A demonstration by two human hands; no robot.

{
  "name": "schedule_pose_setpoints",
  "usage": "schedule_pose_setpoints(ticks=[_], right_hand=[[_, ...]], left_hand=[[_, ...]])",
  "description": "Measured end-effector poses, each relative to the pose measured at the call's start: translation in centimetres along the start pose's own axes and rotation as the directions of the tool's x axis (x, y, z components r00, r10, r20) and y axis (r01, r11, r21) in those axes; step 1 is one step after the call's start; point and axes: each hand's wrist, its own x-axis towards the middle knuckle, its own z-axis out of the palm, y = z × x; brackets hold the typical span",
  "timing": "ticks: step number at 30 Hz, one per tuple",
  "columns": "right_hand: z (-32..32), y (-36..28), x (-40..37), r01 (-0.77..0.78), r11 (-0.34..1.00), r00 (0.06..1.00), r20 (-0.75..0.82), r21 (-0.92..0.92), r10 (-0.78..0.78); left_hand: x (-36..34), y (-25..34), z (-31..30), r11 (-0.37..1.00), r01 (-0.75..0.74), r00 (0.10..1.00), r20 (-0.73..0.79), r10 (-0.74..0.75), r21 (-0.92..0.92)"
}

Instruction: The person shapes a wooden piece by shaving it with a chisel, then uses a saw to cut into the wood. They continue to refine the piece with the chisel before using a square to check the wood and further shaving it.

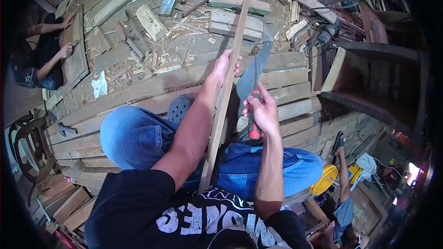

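Observation:
My left hand (pixel 225 67) is closed around a long, narrow wooden strip (pixel 223 106). The strip runs from my lap up to a stack of short boards, where its far end lies over them. In my right hand (pixel 266 113) is a screwdriver (pixel 254 131) with a red and black handle, its long shaft pointing away from me, just right of the strip. Beneath the shaft lies a broad handsaw blade (pixel 259 67) on the planks; its handle end is hard to make out in shadow.
Short stacked boards (pixel 235 20) sit ahead among wood shavings. A hammer (pixel 67 129) rests on the slatted planks at left. Another person's hands hold a wooden panel (pixel 77 57) at far left. Cables and a power tool (pixel 325 32) lie right, near a dark wooden frame (pixel 369 92).

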Motion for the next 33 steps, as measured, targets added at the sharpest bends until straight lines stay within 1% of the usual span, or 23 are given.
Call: schedule_pose_setpoints(ticks=[1, 3, 4, 5, 7, 8, 9, 11, 12, 13, 15, 17, 19, 20, 21, 23, 24, 26, 30, 32, 33], right_hand=[[0.4, 0.0, -0.4, -0.001, 1.000, 1.000, -0.007, -0.006, 0.001], [1.3, -0.4, -1.5, 0.110, 0.981, 0.985, -0.112, -0.157, -0.128], [1.7, -1.7, -2.3, 0.045, 0.977, 0.991, -0.111, -0.207, -0.070], [1.7, -1.8, -2.7, 0.035, 0.978, 0.991, -0.118, -0.208, -0.060], [1.8, -1.5, -3.5, 0.046, 0.885, 0.991, -0.087, -0.464, -0.098], [2.3, -1.2, -4.1, 0.009, 0.867, 0.982, -0.160, -0.499, -0.102], [2.5, -0.7, -4.6, -0.001, 0.867, 0.982, -0.163, -0.499, -0.093], [2.9, 0.0, -5.5, -0.078, 0.909, 0.987, -0.162, -0.410, 0.011], [3.0, 0.4, -5.9, -0.073, 0.938, 0.992, -0.122, -0.338, 0.034], [3.2, 0.8, -6.1, -0.075, 0.938, 0.992, -0.122, -0.339, 0.035], [3.9, 1.5, -6.6, -0.089, 0.965, 0.986, -0.161, -0.246, 0.050], [4.5, 1.2, -7.2, -0.111, 0.956, 0.981, -0.183, -0.272, 0.061], [4.9, 0.8, -7.7, -0.095, 0.928, 0.989, -0.138, -0.361, 0.048], [4.7, 1.8, -7.5, -0.064, 0.902, 0.993, -0.118, -0.427, 0.015], [4.8, 2.0, -7.5, -0.067, 0.902, 0.993, -0.119, -0.427, 0.018], [4.8, 2.3, -7.5, -0.049, 0.844, 0.990, -0.140, -0.534, -0.031], [4.7, 2.6, -7.5, -0.055, 0.842, 0.990, -0.137, -0.537, -0.024], [4.4, 3.2, -7.5, 0.023, 0.813, 0.990, -0.100, -0.582, -0.100], [4.3, 2.7, -7.9, 0.061, 0.776, 0.989, -0.069, -0.628, -0.134], [4.2, 2.6, -8.0, 0.101, 0.720, 0.985, -0.035, -0.687, -0.171], [4.3, 2.2, -8.1, 0.106, 0.719, 0.984, -0.033, -0.687, -0.177]], left_hand=[[-0.1, 0.1, 0.4, 1.000, 0.004, 1.000, 0.007, -0.004, -0.006], [-0.1, -0.3, 0.9, 0.999, 0.034, 0.999, -0.001, -0.034, -0.042], [0.2, -0.7, 0.8, 0.999, 0.029, 0.999, -0.015, -0.030, -0.031], [0.4, -1.2, 0.6, 0.999, 0.041, 0.999, -0.015, -0.041, -0.034], [0.2, -2.1, 0.2, 0.996, 0.085, 0.996, -0.036, -0.085, -0.012], [0.2, -2.4, -0.2, 0.996, 0.091, 0.996, 0.012, -0.091, 0.006], [-0.4, -2.4, -0.2, 0.995, 0.100, 0.995, 0.010, -0.100, 0.002], [-1.2, -2.0, -0.1, 0.994, 0.007, 0.995, -0.097, 0.003, 0.105], [-1.5, -1.9, -0.1, 0.995, 0.010, 0.995, -0.098, 0.001, 0.104], [-1.8, -1.8, 0.0, 0.992, -0.003, 0.995, -0.102, 0.016, 0.128], [-2.2, -1.6, 0.2, 0.989, -0.015, 0.994, -0.107, 0.031, 0.150], [-2.2, -1.3, 0.3, 0.994, -0.002, 0.994, -0.112, 0.014, 0.105], [-2.1, -1.4, 0.4, 0.998, 0.016, 0.993, -0.115, -0.009, 0.058], [-2.0, -1.5, 0.5, 0.999, 0.025, 0.993, -0.117, -0.021, 0.033], [-1.3, -1.8, 0.3, 0.999, 0.028, 0.993, -0.117, -0.024, 0.032], [0.5, -2.9, -0.2, 0.999, -0.008, 0.998, -0.066, 0.005, -0.054], [0.2, -2.8, 0.2, 0.998, -0.005, 0.997, -0.072, 0.001, -0.060], [-0.3, -2.4, 0.6, 0.984, 0.105, 0.988, -0.098, -0.120, -0.143], [0.0, -2.5, 0.2, 0.984, 0.150, 0.985, -0.076, -0.157, -0.097], [0.2, -2.7, 0.2, 0.999, 0.043, 0.994, -0.100, -0.045, -0.028], [0.0, -2.7, 0.3, 0.999, 0.037, 0.994, -0.098, -0.040, -0.027]])
